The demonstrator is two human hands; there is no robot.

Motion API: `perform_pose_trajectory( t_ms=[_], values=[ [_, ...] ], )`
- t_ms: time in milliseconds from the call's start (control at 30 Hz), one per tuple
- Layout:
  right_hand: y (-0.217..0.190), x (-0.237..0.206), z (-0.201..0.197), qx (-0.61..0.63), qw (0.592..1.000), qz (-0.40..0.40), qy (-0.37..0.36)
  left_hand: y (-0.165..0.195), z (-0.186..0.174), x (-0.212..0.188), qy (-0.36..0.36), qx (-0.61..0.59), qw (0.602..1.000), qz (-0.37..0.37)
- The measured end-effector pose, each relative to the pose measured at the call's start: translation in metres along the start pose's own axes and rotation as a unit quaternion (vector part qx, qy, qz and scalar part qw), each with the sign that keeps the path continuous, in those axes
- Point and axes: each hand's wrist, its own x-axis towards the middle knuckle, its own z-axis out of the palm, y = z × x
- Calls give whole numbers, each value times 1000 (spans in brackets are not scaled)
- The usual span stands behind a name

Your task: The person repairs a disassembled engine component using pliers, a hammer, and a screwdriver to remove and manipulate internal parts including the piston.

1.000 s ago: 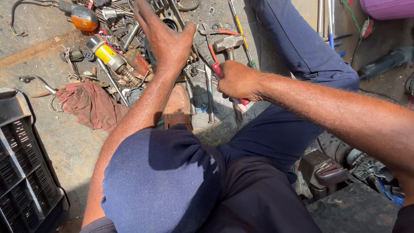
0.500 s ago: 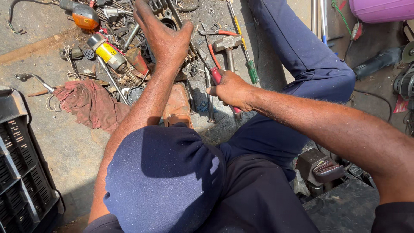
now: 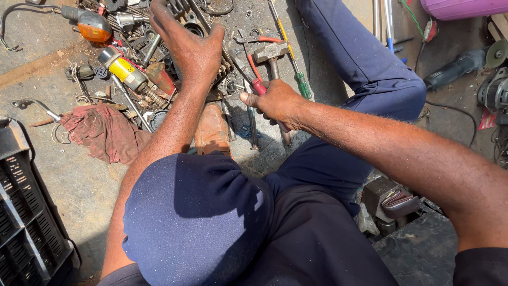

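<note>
My left hand (image 3: 191, 46) lies spread over a finned metal engine part (image 3: 225, 66) amid a heap of tools on the concrete floor. My right hand (image 3: 275, 100) is closed around a red-handled tool (image 3: 255, 79) whose metal end points toward that finned part. A hammer (image 3: 271, 53) and a green-handled screwdriver (image 3: 302, 85) lie just beyond my right hand. My knees in dark blue trousers (image 3: 201, 222) fill the lower middle, and a brown shoe (image 3: 212, 130) shows between my arms.
A dirty red rag (image 3: 103, 132) lies at left, near a yellow-banded cylinder (image 3: 123, 68) and an orange lamp (image 3: 94, 26). A black plastic crate (image 3: 24, 212) stands at the lower left. Power tools (image 3: 460, 66) and a pink tub (image 3: 460, 8) are at the right.
My left hand has stayed on the finned part. My right hand with the red-handled tool has shifted slightly toward it; the view has tilted a little.
</note>
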Motion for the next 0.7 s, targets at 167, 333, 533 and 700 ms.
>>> perform_pose_trajectory(
  t_ms=[167,333,533,700],
  values=[
    [-12,-10,-10,-10,1000,16,-5,18,1,-1,18,-14,1000,14],
    [-7,-11,-5,-80,997,-3,-11,29,0,-6,19,14,999,35],
    [-2,-6,2,-77,997,21,-14,32,0,-11,14,0,999,44],
    [7,-1,5,-112,993,-1,-31,14,-4,-4,-1,-24,1000,-4]
  ],
)
